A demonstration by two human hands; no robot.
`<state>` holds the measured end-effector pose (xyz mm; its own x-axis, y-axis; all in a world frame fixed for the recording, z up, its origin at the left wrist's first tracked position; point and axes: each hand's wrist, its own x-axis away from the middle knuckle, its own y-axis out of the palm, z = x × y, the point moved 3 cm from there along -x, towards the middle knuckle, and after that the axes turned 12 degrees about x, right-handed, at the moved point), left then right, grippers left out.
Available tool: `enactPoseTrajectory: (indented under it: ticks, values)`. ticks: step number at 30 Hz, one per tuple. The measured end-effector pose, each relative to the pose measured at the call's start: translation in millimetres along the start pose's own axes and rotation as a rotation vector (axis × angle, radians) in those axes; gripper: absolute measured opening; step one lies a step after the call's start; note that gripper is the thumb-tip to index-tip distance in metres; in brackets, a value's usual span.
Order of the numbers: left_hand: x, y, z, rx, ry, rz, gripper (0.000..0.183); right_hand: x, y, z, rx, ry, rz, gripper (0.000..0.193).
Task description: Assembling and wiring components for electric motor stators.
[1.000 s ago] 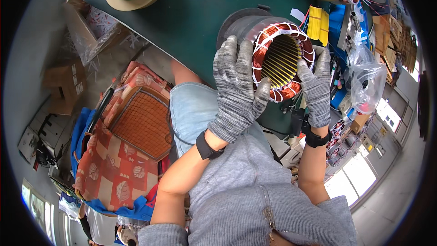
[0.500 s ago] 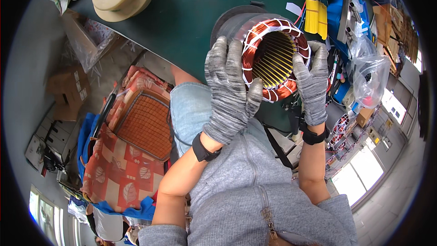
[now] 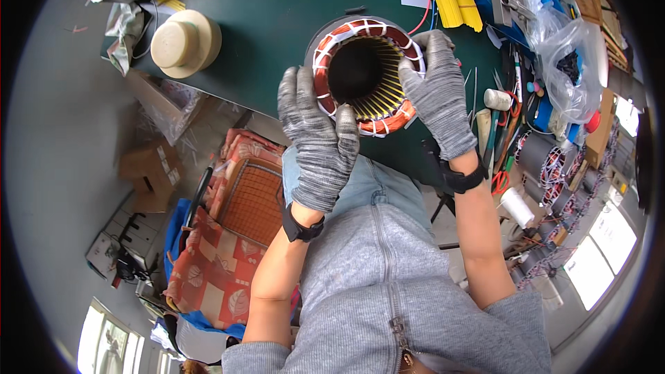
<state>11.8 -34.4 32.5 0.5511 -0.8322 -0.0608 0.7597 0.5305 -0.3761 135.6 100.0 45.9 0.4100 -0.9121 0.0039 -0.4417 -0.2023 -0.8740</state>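
A motor stator (image 3: 386, 93) sits on the green bench in front of me, its round bore facing up. Copper windings tied with white lacing ring its rim, and yellow slot strips line the inside. My left hand (image 3: 315, 142), in a grey knit glove, grips its left side, with the thumb at the near rim and the fingers along the outside. On the right side my right hand (image 3: 442, 97), gloved alike, closes over the rim with its thumb toward the bore. The fingertips of the right hand are partly hidden behind the stator.
A cream flanged cylinder (image 3: 185, 45) stands at the bench's left. Yellow strip bundles (image 3: 455, 1) lie at the far right. Scissors (image 3: 500, 181), a mallet (image 3: 497, 100) and a clear plastic bag (image 3: 571, 62) crowd the right side. A cushioned chair (image 3: 215, 263) is at my left.
The stator has tipped more upright, so its bore now faces up instead of leaning to the right. Both hands have stayed on it. The whole view has shifted, showing more of the bench.
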Motion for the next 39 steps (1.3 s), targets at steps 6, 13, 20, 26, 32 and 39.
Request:
enactPoseTrajectory:
  ticks: [6, 13, 20, 26, 32, 39]
  values:
    - [-26, -11, 35, -0.288, 0.368, -0.012, 0.051, 15, 2, 13, -0.353, 0.011, 0.045, 0.026]
    - [-105, 3, -2, 0.242, -0.201, -0.527, 0.044, 80, -16, 35, -0.457, 0.248, 0.099, 0.024]
    - [-109, 8, 11, -0.009, -0.153, -0.459, 0.034, 134, -9, 79, -0.575, 0.484, 0.074, 0.022]
    - [-110, 6, 11, 0.108, -0.261, -0.506, 0.037, 142, -6, 90, -0.615, 0.529, 0.089, 0.022]
    - [-102, -31, 17, 0.679, -0.454, -0.58, 0.061, 164, 2, 115, -0.556, 0.603, 0.083, 0.021]
    - [-80, -15, 29, 0.53, -0.486, -0.459, 0.066, 119, 29, 105, 0.026, 0.121, 0.137, 0.028]
